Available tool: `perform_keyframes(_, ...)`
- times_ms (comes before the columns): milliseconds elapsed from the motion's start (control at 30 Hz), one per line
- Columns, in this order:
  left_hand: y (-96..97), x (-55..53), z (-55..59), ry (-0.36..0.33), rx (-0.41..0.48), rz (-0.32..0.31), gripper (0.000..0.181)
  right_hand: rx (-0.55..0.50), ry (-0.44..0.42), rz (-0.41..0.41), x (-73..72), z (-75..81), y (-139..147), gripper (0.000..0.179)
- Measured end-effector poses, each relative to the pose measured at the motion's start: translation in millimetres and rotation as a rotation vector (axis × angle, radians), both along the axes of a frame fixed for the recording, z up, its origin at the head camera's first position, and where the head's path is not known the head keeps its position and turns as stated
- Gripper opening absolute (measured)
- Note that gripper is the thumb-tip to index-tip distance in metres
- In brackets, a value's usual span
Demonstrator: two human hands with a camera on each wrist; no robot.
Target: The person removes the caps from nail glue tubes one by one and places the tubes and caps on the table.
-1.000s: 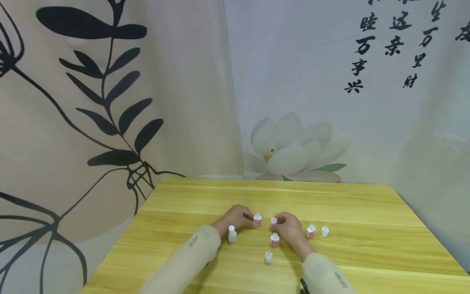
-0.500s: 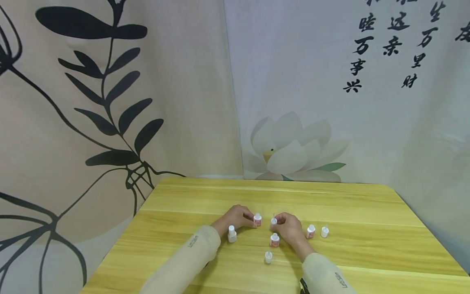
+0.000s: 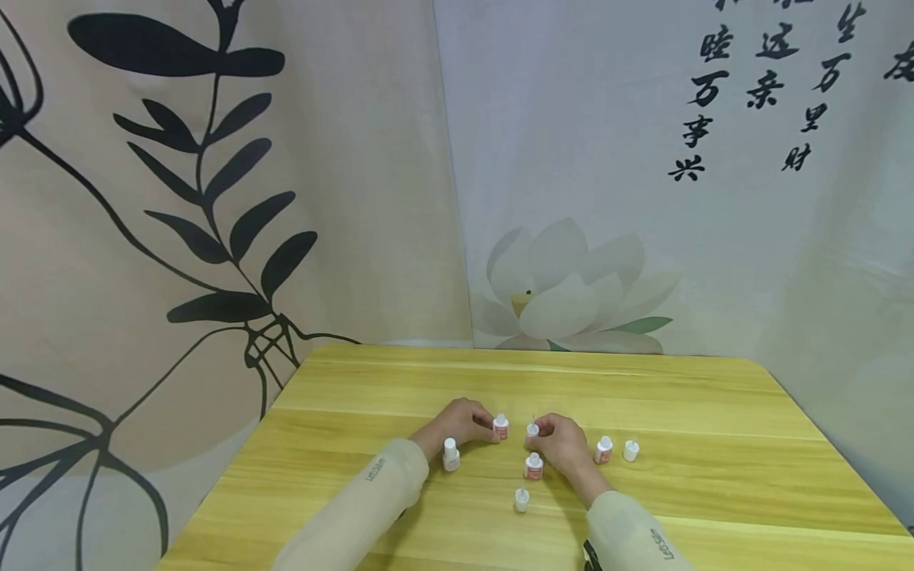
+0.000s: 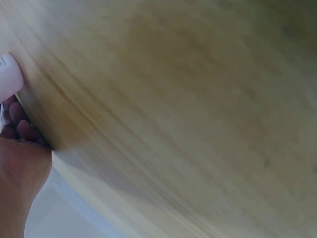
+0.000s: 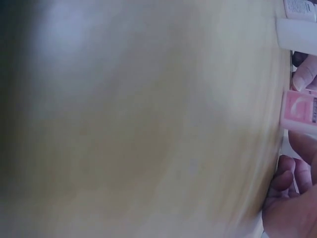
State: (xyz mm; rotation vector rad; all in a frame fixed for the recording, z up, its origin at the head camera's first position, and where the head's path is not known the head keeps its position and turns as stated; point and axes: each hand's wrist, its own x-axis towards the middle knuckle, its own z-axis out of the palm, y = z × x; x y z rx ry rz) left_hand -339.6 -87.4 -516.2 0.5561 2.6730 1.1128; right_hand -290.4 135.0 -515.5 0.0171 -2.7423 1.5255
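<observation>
In the head view my left hand [image 3: 467, 420] grips a small white bottle [image 3: 501, 427] with a red label, standing on the table. Just right of it, my right hand [image 3: 562, 441] pinches a white cap [image 3: 532, 430] whose thin stem points up. Between the hands and closer to me stands another red-labelled bottle [image 3: 534, 466]. The left wrist view catches the left hand [image 4: 22, 168] only at its edge, near a pale bottle [image 4: 9, 77]. A pink-labelled bottle [image 5: 299, 110] appears beside the right hand [image 5: 292, 213] in the right wrist view.
A white capped bottle [image 3: 451, 455] stands beside the left wrist. One loose white cap [image 3: 522, 500] lies nearer me, and another [image 3: 631, 450] sits at right beside a red-labelled bottle [image 3: 604, 450]. The wooden table [image 3: 400, 373] ends at a printed cloth backdrop [image 3: 371, 198].
</observation>
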Motion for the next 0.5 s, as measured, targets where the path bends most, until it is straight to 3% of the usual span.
perform_keyframes(500, 0.6, -0.2, 1.9, -0.01, 0.008, -0.001, 0.019, 0.001, 0.011, 0.002, -0.6, -1.7, -0.4, 0.03)
